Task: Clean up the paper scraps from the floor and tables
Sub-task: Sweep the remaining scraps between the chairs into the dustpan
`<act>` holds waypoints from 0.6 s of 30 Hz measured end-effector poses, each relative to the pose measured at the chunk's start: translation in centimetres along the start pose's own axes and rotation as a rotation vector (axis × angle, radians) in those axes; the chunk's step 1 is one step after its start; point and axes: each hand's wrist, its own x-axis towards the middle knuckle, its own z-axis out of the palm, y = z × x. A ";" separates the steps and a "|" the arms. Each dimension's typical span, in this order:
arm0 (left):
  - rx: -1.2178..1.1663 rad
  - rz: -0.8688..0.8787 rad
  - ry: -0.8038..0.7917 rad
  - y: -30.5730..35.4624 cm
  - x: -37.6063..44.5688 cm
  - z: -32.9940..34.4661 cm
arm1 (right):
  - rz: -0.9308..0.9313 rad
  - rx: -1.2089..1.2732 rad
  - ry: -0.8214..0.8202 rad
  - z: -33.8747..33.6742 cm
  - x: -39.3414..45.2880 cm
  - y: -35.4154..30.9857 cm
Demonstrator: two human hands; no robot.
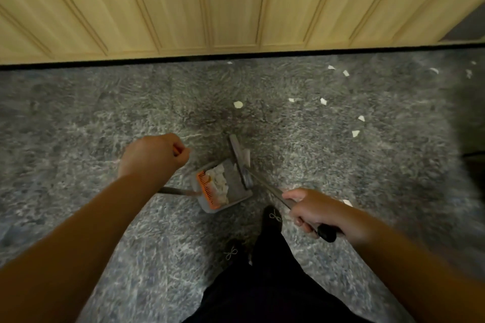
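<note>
Several paper scraps (322,101) lying ahead-right of right hand (312,211), gripping broom handle (275,193); left hand (154,156) fisted on dustpan handle (174,190), farther.

White paper scraps (322,101) lie scattered on carpet; more fill the dustpan (237,187).

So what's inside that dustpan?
The dustpan holds a heap of white paper scraps, piled against its orange comb. The broom head sits over the pan's right edge. Whatever lies under the heap or the broom is hidden.
</note>
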 end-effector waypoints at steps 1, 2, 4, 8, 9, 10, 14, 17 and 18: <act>0.009 0.034 -0.002 1.1 0.3 0.1 | -0.010 0.046 0.020 -0.4 -0.5 0.8; 0.012 0.060 0.000 2.2 0.6 0.2 | -0.019 0.096 0.044 -0.8 -1.0 1.7; 0.017 0.102 0.005 4.5 1.1 0.4 | -0.036 0.171 0.105 -1.5 -1.9 3.6; 0.017 0.221 -0.038 9.9 1.8 1.1 | -0.041 0.276 0.219 -2.9 -3.2 7.6; 0.024 0.257 -0.049 11.5 1.9 1.3 | -0.047 0.294 0.236 -3.4 -3.7 8.6; 0.033 0.290 -0.062 13.2 2.0 1.6 | -0.053 0.319 0.252 -3.9 -4.2 9.6; 0.071 0.394 -0.103 19.4 1.8 3.0 | -0.017 0.513 0.332 -6.3 -5.9 14.1; 0.058 0.498 -0.076 24.0 1.3 4.3 | -0.001 0.613 0.377 -7.9 -7.1 17.8; 0.053 0.531 -0.075 25.5 1.1 4.7 | 0.006 0.634 0.390 -8.5 -7.5 19.2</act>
